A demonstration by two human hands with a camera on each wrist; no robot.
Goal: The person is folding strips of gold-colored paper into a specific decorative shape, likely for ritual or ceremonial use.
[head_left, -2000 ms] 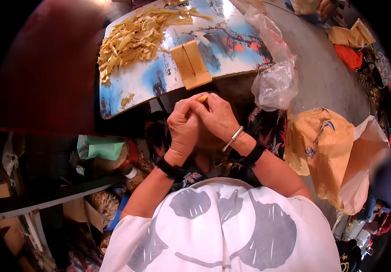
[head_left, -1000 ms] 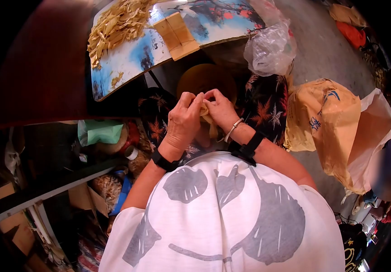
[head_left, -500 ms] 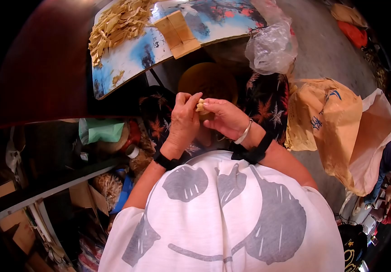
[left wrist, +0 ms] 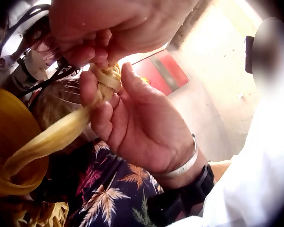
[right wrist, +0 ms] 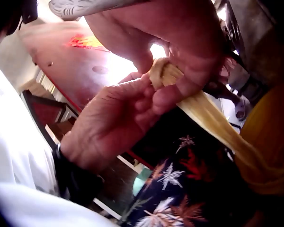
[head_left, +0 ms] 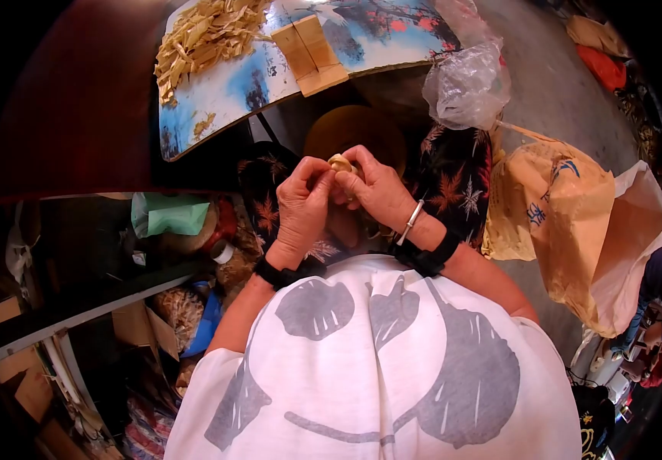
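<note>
Between both hands is a pale yellow strip wound into a small knotted bundle (head_left: 339, 162). In the left wrist view its long tail (left wrist: 52, 138) hangs down toward a yellow bucket (left wrist: 35, 177). My left hand (head_left: 303, 203) pinches the bundle from one side with thumb and fingers. My right hand (head_left: 377, 192) grips the other side, fingers curled round it. The right wrist view shows the wound bundle (right wrist: 164, 74) with the left hand (right wrist: 116, 116) and the right hand (right wrist: 180, 33) both touching it.
Ahead stands a painted table (head_left: 223, 103) with a heap of yellow strips (head_left: 208, 38) and a wooden block (head_left: 309, 57). A clear plastic bag (head_left: 465, 88) hangs at its corner. To the right is an orange-brown sack (head_left: 568, 207); a green bag (head_left: 171, 215) lies left.
The right hand has turned and closed in against the left around the bundle, where it pinched with its fingertips half a second ago. The head view has shifted slightly.
</note>
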